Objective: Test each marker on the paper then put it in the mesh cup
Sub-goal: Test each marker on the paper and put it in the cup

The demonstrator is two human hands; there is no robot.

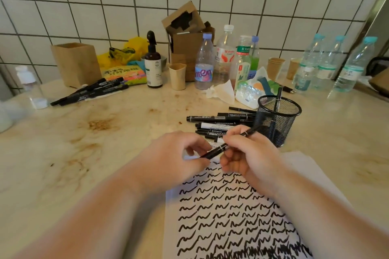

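We hold a slim black marker (pixel 223 145) over the scribbled white paper (pixel 231 212) at the table's near edge, left hand (pixel 179 153) pinching its cap, right hand (pixel 248 153) clamped on the barrel, likely uncapping; the black mesh cup (pixel 277 120) waits just beyond.

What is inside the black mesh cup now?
One black marker stands upright inside the mesh cup, its top above the rim. Dark shapes show through the mesh; whether more markers lie lower is unclear.

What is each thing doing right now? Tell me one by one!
Marker: held in both hands above the paper.
Left hand: pinching the marker's lower end.
Right hand: gripping the marker's middle.
Paper: flat, covered in black squiggles.
Mesh cup: upright, one pen inside.
Marker pile: lying beside the cup.
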